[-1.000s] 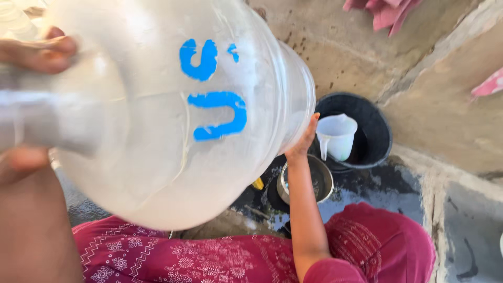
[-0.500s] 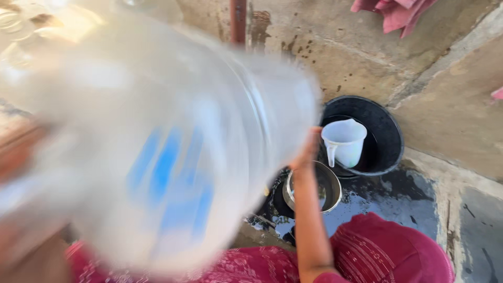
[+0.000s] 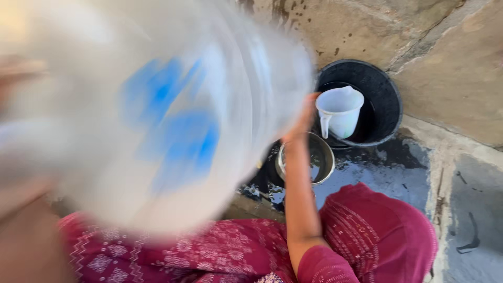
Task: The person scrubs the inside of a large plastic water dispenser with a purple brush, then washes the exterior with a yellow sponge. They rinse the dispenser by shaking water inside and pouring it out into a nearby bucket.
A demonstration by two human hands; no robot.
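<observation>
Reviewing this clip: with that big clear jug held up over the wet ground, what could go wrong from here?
The big clear jug is motion-blurred, and the right hand only presses its base, so it might slip. It could drop onto the steel bowl or white plastic jug in the black tub. The wet floor could make footing slippery.

The large translucent plastic water jug with blue markings (image 3: 157, 120) is filling the left and centre of the view, lying tilted above the lap in patterned maroon fabric (image 3: 209, 257). The right hand (image 3: 304, 118) is pressing against the jug's right side. Right of that hand, the white plastic measuring jug (image 3: 339, 111) is sitting inside the round black plastic tub (image 3: 385, 94). The round steel bowl (image 3: 309, 160) is sitting on the wet concrete floor (image 3: 387, 173), in front of the tub. The stone wall (image 3: 419, 36) is standing behind the tub.
</observation>
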